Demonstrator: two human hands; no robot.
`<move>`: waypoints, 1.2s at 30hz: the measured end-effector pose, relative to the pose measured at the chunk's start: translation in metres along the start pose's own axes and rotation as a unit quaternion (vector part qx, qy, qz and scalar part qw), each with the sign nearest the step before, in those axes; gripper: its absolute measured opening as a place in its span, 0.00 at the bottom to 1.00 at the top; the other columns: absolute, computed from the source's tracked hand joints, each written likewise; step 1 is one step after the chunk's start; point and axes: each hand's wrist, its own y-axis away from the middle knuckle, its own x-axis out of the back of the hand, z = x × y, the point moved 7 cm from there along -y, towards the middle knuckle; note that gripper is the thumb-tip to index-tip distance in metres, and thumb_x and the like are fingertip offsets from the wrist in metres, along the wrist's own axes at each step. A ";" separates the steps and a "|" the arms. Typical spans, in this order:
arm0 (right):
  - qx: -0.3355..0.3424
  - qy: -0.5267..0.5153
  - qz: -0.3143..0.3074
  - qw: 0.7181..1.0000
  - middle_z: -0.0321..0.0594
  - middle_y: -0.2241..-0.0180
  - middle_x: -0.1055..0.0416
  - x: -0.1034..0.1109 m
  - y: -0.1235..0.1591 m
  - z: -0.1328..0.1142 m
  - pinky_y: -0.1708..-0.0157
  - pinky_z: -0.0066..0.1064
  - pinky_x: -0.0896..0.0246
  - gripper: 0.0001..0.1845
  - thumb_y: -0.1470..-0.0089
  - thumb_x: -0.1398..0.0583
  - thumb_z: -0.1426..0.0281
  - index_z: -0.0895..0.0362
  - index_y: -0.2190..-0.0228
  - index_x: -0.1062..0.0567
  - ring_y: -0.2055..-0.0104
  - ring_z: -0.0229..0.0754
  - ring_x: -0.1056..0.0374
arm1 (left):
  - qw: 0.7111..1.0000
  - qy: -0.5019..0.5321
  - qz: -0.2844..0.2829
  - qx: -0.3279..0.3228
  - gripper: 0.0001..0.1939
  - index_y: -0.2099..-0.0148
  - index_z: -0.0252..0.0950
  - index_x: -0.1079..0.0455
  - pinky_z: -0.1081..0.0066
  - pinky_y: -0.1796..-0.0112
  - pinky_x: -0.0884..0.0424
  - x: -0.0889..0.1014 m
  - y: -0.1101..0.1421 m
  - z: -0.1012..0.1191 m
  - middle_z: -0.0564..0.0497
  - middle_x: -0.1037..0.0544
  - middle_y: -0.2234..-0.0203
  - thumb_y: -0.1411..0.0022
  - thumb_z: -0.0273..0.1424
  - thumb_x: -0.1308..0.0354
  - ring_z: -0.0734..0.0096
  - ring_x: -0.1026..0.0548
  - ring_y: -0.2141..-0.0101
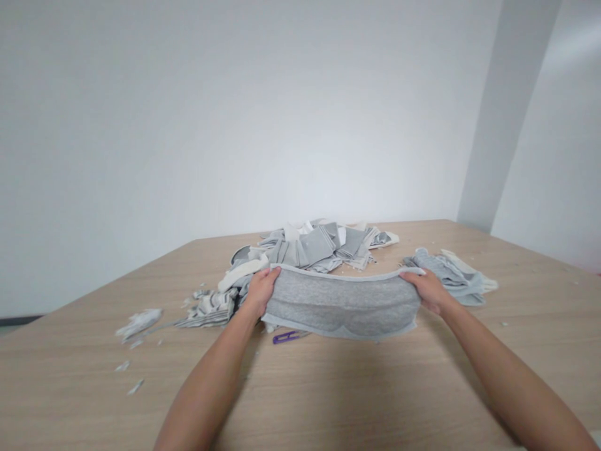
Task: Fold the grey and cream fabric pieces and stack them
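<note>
A grey piece of fabric (345, 304) with pale edging is stretched between my two hands above the table. My left hand (263, 289) pinches its upper left corner, and my right hand (428, 289) grips the upper right corner. Between them the top edge sags slightly, while the lower edge hangs free. Below the fabric's left part lies a purple-handled tool (285, 337) on the table; the cloth covers what is beyond its handle, so its kind is unclear.
A heap of grey and white fabric pieces (319, 244) lies at the back of the wooden table (366, 401). Striped cloth (211, 308) sits left, near small white scraps (139, 322). To the right is another pile of light grey cloth (451, 274). White walls stand behind.
</note>
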 end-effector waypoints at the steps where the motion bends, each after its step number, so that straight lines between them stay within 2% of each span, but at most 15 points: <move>1: 0.002 0.008 0.004 1.000 0.40 0.75 0.24 -0.001 0.000 0.001 0.69 0.36 0.33 0.11 0.59 0.37 0.61 0.55 0.73 0.26 0.71 0.47 0.28 | 1.000 -0.008 0.001 -0.009 0.18 0.70 0.33 0.30 0.72 0.75 0.35 0.000 -0.001 0.000 0.49 0.25 0.78 0.51 0.45 0.43 0.66 0.28 0.76; 4: 0.030 0.086 0.018 0.996 0.39 0.75 0.25 -0.007 0.002 0.001 0.69 0.34 0.34 0.14 0.56 0.40 0.58 0.56 0.73 0.26 0.70 0.46 0.29 | 0.998 -0.048 0.012 -0.050 0.18 0.73 0.33 0.31 0.73 0.75 0.39 0.001 -0.001 0.006 0.52 0.27 0.79 0.49 0.45 0.45 0.68 0.31 0.76; 6: 0.063 0.158 0.004 0.985 0.37 0.74 0.25 -0.013 0.006 -0.001 0.67 0.33 0.35 0.16 0.54 0.42 0.56 0.57 0.73 0.26 0.68 0.45 0.29 | 0.995 -0.067 0.023 -0.074 0.17 0.75 0.34 0.32 0.74 0.75 0.41 0.000 0.000 0.014 0.54 0.30 0.81 0.48 0.44 0.45 0.70 0.34 0.76; 8: 0.098 0.225 -0.054 0.968 0.36 0.74 0.26 -0.022 0.010 -0.004 0.65 0.34 0.36 0.17 0.52 0.43 0.56 0.57 0.74 0.26 0.67 0.44 0.31 | 0.991 -0.081 0.019 -0.105 0.17 0.76 0.35 0.34 0.74 0.75 0.42 -0.003 0.003 0.027 0.55 0.33 0.82 0.47 0.44 0.46 0.71 0.36 0.76; 10: 0.118 0.283 -0.145 0.941 0.37 0.72 0.26 -0.032 0.016 -0.006 0.61 0.35 0.37 0.17 0.52 0.42 0.55 0.57 0.73 0.26 0.65 0.44 0.31 | 0.982 -0.111 0.003 -0.154 0.17 0.78 0.36 0.36 0.74 0.75 0.44 -0.008 0.009 0.045 0.56 0.36 0.83 0.46 0.43 0.47 0.72 0.38 0.77; 12: 0.126 0.313 -0.201 0.920 0.40 0.65 0.26 -0.036 0.019 -0.008 0.57 0.38 0.38 0.19 0.55 0.39 0.56 0.57 0.66 0.25 0.60 0.46 0.31 | 0.968 -0.150 -0.030 -0.199 0.18 0.78 0.36 0.36 0.74 0.75 0.44 -0.017 0.017 0.064 0.56 0.38 0.84 0.44 0.43 0.48 0.72 0.39 0.77; 15: 0.152 0.328 -0.193 0.912 0.47 0.50 0.32 -0.044 0.019 -0.016 0.50 0.43 0.42 0.30 0.56 0.37 0.56 0.56 0.52 0.30 0.48 0.50 0.37 | 0.943 -0.209 -0.100 -0.240 0.18 0.76 0.36 0.33 0.73 0.74 0.43 -0.034 0.035 0.087 0.56 0.37 0.83 0.42 0.43 0.50 0.71 0.38 0.76; 17: 0.187 0.341 -0.192 0.901 0.48 0.44 0.39 -0.061 0.023 -0.022 0.45 0.46 0.48 0.36 0.56 0.37 0.56 0.55 0.46 0.35 0.43 0.51 0.42 | 0.923 -0.243 -0.144 -0.262 0.18 0.74 0.36 0.32 0.74 0.73 0.42 -0.047 0.047 0.100 0.55 0.36 0.82 0.41 0.43 0.52 0.71 0.37 0.75; 19: 0.209 0.347 -0.212 0.889 0.49 0.41 0.43 -0.088 0.031 -0.023 0.42 0.48 0.53 0.42 0.58 0.36 0.56 0.55 0.42 0.40 0.40 0.53 0.46 | 0.902 -0.268 -0.175 -0.291 0.19 0.73 0.36 0.32 0.74 0.73 0.42 -0.060 0.059 0.113 0.55 0.34 0.81 0.39 0.42 0.53 0.71 0.36 0.75; 21: 0.211 0.342 -0.248 0.881 0.48 0.41 0.43 -0.117 0.039 -0.021 0.43 0.48 0.52 0.47 0.61 0.34 0.56 0.55 0.41 0.42 0.41 0.55 0.46 | 0.882 -0.284 -0.187 -0.326 0.18 0.72 0.35 0.31 0.74 0.73 0.43 -0.070 0.069 0.125 0.54 0.32 0.80 0.38 0.41 0.54 0.72 0.36 0.75; 24: 0.216 0.322 -0.299 0.872 0.45 0.46 0.35 -0.154 0.045 -0.019 0.48 0.46 0.45 0.45 0.63 0.32 0.59 0.52 0.43 0.39 0.47 0.55 0.38 | 0.862 -0.287 -0.189 -0.373 0.18 0.73 0.35 0.32 0.75 0.74 0.44 -0.081 0.078 0.138 0.55 0.33 0.81 0.37 0.39 0.54 0.74 0.36 0.77; 27: 0.221 0.311 -0.306 0.872 0.43 0.51 0.30 -0.169 0.038 -0.021 0.51 0.45 0.42 0.36 0.60 0.33 0.61 0.54 0.48 0.32 0.51 0.54 0.34 | 0.854 -0.280 -0.183 -0.399 0.19 0.75 0.35 0.33 0.75 0.74 0.45 -0.085 0.079 0.143 0.56 0.34 0.82 0.36 0.39 0.54 0.75 0.36 0.78; 31: 0.171 0.264 -0.391 0.865 0.39 0.61 0.25 -0.175 0.037 -0.020 0.57 0.41 0.37 0.18 0.54 0.38 0.62 0.56 0.61 0.24 0.59 0.50 0.30 | 0.847 -0.309 -0.154 -0.405 0.20 0.76 0.35 0.34 0.74 0.74 0.46 -0.085 0.068 0.143 0.55 0.34 0.83 0.36 0.40 0.54 0.74 0.36 0.78; 34: 0.063 0.156 -0.441 0.882 0.39 0.65 0.24 -0.173 0.049 -0.014 0.61 0.39 0.35 0.18 0.54 0.37 0.60 0.58 0.63 0.24 0.62 0.48 0.29 | 0.849 -0.332 -0.125 -0.392 0.21 0.77 0.35 0.34 0.73 0.74 0.45 -0.084 0.049 0.135 0.53 0.33 0.83 0.36 0.41 0.54 0.73 0.36 0.78; 36: -0.012 0.065 -0.438 0.896 0.39 0.67 0.24 -0.172 0.056 -0.010 0.61 0.38 0.35 0.19 0.55 0.37 0.58 0.58 0.63 0.25 0.64 0.47 0.29 | 0.862 -0.316 -0.122 -0.378 0.20 0.73 0.35 0.31 0.72 0.71 0.42 -0.083 0.035 0.124 0.52 0.30 0.80 0.37 0.42 0.54 0.71 0.34 0.76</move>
